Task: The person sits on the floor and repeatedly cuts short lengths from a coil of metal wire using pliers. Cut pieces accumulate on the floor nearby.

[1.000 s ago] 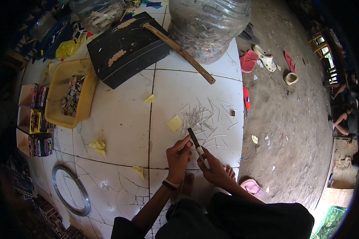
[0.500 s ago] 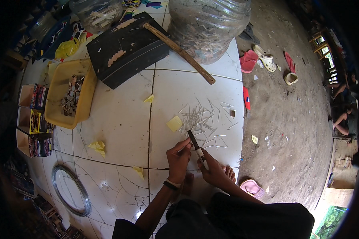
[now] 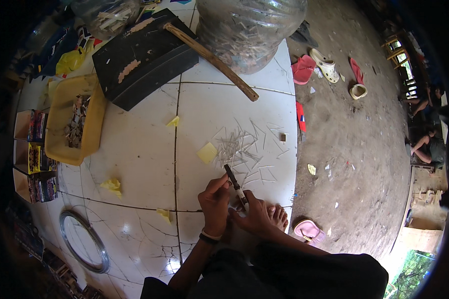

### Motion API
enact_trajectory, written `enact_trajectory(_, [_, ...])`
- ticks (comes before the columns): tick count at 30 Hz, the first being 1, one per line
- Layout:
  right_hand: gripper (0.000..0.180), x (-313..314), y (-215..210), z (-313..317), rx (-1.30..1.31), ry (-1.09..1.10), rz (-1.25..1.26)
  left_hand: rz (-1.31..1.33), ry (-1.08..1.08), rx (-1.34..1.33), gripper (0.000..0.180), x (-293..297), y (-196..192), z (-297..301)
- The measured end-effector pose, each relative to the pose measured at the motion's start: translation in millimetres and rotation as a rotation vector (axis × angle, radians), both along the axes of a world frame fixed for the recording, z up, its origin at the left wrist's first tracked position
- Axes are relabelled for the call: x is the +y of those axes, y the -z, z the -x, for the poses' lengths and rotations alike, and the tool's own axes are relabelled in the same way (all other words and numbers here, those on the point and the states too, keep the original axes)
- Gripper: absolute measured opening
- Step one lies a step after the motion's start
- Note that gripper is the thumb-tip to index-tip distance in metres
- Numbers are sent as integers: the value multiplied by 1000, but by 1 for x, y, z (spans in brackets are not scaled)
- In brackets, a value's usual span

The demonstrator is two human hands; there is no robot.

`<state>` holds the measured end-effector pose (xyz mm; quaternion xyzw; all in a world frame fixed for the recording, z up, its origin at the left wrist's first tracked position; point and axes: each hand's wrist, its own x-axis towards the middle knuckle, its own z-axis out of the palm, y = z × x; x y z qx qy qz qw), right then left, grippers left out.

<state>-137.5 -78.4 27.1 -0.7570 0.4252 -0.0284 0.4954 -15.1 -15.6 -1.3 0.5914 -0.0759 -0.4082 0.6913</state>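
Note:
My right hand (image 3: pixel 257 215) is closed around the light handles of a slim pliers-like tool (image 3: pixel 231 175), whose long dark jaws point up and to the left. Just left of the jaws, my left hand (image 3: pixel 214 207) has its fingers bent and pinched together. Whatever lies between them is too small to make out. Past the tool's tip, a loose heap of short, thin, pale wire-like pieces (image 3: pixel 239 149) is scattered on the white tiles. A square of yellow paper (image 3: pixel 207 153) touches the heap's left side, and a small brown block (image 3: pixel 283 137) sits to its right.
A hammer (image 3: pixel 212 62) rests across a black box (image 3: pixel 144 60). Beside it stand a big clear plastic container (image 3: pixel 249 37) and a yellow basin (image 3: pixel 97 127) of small chips. A wire coil (image 3: pixel 105 254) lies at left. Sandals (image 3: pixel 309 230) are on the dirt floor, right.
The whole view has shifted slightly, so the scene sits further left. My right hand has drawn a little closer to my left, and the tool is still in its grasp.

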Motion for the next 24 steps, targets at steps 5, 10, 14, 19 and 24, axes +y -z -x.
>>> enact_trajectory(5, [33,-6,18,-9,148,22,-69,-78,-5,-5,30,1,4,-4])
enact_trajectory(10, [31,-5,31,-5,138,48,-62,-76,-19,-2,31,-5,7,-2])
enact_trajectory(14, [27,-4,32,-7,126,21,-27,-80,-38,92,32,-3,3,-1])
enact_trajectory(19, [36,-10,20,-7,19,108,-166,-127,-65,21,30,4,-5,-7])
enact_trajectory(24, [40,-10,10,-2,-98,-15,-55,-83,-54,54,27,-1,-13,-13])
